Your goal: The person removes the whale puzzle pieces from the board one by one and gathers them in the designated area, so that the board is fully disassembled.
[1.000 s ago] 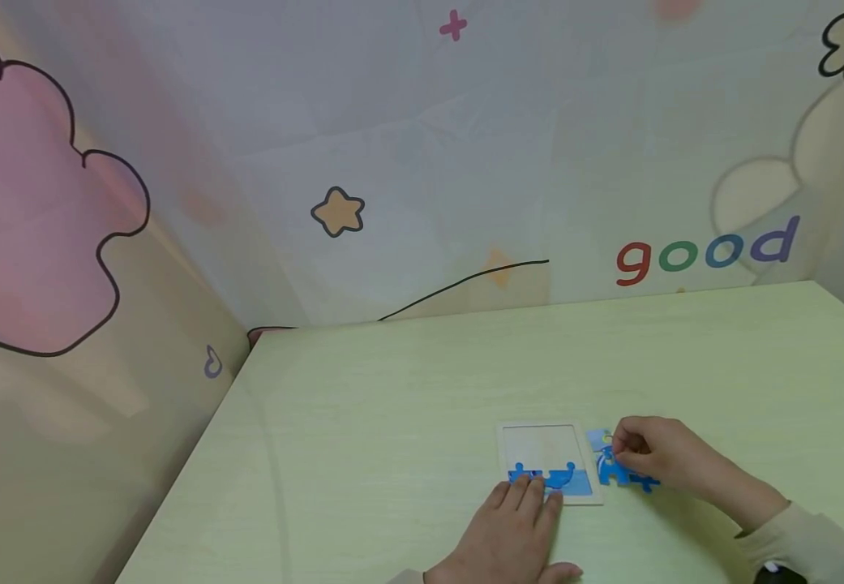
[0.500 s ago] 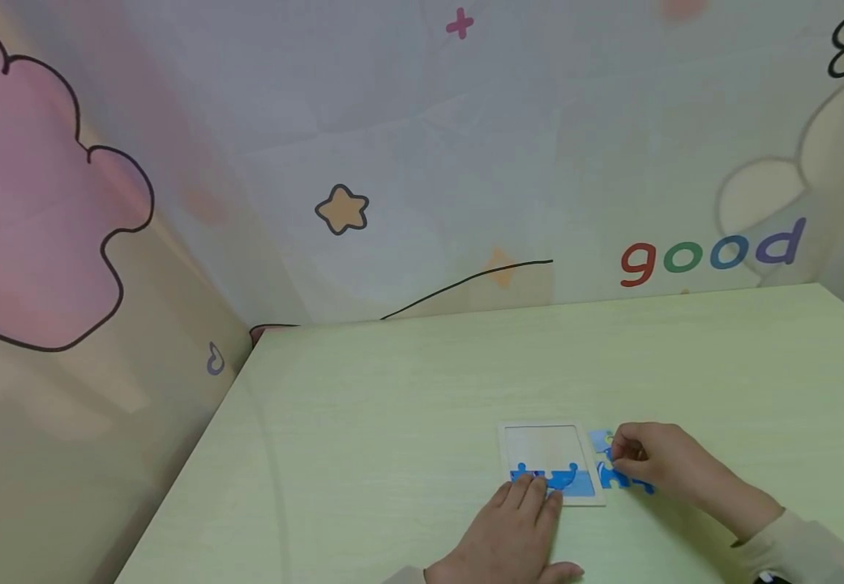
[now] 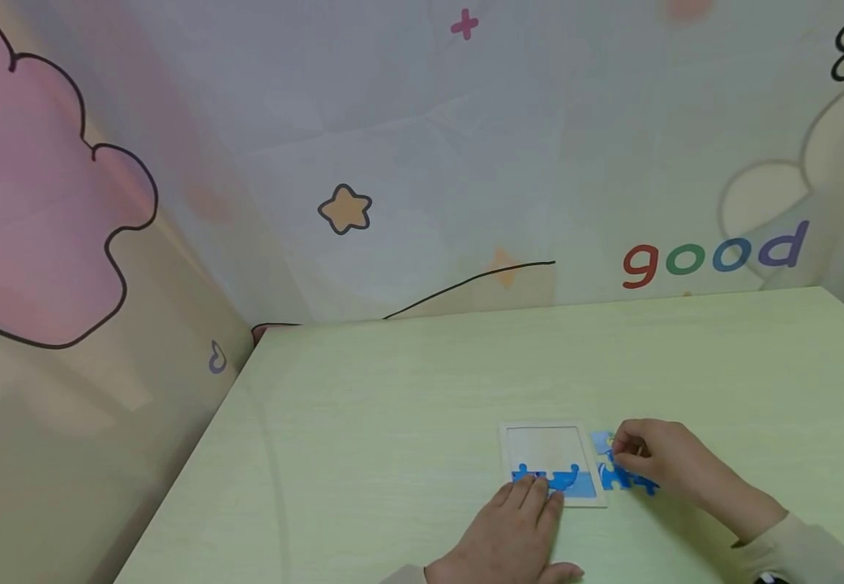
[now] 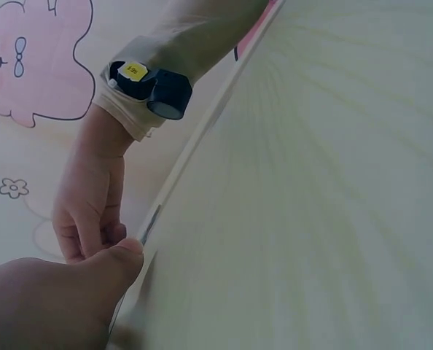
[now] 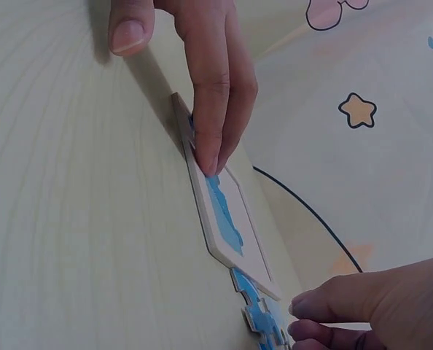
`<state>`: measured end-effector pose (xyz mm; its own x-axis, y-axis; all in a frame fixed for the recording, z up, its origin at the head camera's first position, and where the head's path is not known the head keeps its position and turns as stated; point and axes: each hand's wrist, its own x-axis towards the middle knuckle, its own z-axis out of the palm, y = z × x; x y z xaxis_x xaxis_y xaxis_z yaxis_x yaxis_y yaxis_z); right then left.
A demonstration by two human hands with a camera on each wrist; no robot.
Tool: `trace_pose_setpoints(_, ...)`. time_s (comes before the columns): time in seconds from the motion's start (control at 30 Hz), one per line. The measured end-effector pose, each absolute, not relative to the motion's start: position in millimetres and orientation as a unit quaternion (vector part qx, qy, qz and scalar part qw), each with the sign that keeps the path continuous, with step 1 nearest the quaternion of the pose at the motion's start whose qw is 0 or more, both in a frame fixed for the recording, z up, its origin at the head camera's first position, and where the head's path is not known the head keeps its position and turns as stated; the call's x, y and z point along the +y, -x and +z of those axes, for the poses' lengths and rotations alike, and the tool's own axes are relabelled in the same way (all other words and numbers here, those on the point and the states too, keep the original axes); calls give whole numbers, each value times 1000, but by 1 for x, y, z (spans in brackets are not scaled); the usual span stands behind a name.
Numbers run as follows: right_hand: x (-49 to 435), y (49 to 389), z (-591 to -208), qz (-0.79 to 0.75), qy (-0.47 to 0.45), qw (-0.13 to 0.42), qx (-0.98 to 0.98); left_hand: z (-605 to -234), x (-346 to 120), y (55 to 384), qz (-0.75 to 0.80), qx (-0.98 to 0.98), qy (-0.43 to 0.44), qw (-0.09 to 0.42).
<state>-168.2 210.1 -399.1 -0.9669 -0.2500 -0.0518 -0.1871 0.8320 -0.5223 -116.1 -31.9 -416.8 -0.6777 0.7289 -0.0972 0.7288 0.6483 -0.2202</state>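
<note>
The left hand [image 3: 505, 531] lies flat over the near edge of the frame [image 3: 584, 502], its four fingers straight and side by side, tips resting on the fitted pieces [image 3: 571, 482], the thumb held out apart over the table [image 3: 378, 405]. The frame sits flat on the table in front of the person, to the right of the middle of the head view. The fitted pieces run in a blue and light blue band along its near side, with two knobs pointing away from the person; beyond them shows the pale backing. Just beside the frame's right edge lie the loose pieces [image 3: 614, 477], blue with a paler one at the far end, close together. The right hand [image 3: 658, 454] is over them, fingers curled and thumb brought near the fingertips at the pieces; the tips are partly hidden, so I cannot tell whether they pinch one. A dark device [image 4: 169, 95] with a yellow label [image 4: 133, 71] is strapped at the right cuff of the pale sleeve [image 3: 786, 539]. Behind the table stands the wall [image 3: 429, 162], printed with an orange star [image 3: 345, 209] and the coloured word "good" [image 3: 713, 255]
</note>
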Motion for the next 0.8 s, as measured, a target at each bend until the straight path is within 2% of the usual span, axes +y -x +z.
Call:
trace_pose_setpoints(0.27,207,167,-394,-293,131,38,946,-419,-33,114,136,-902,408,36)
trace_pose_setpoints(0.6,197,166,-400,-320,172,26,931,-419,-32,115,141,-903,406,27)
trace_pose_setpoints(0.8,191,166,-402,-340,194,43,919,-419,-32,116,140,-903,406,27)
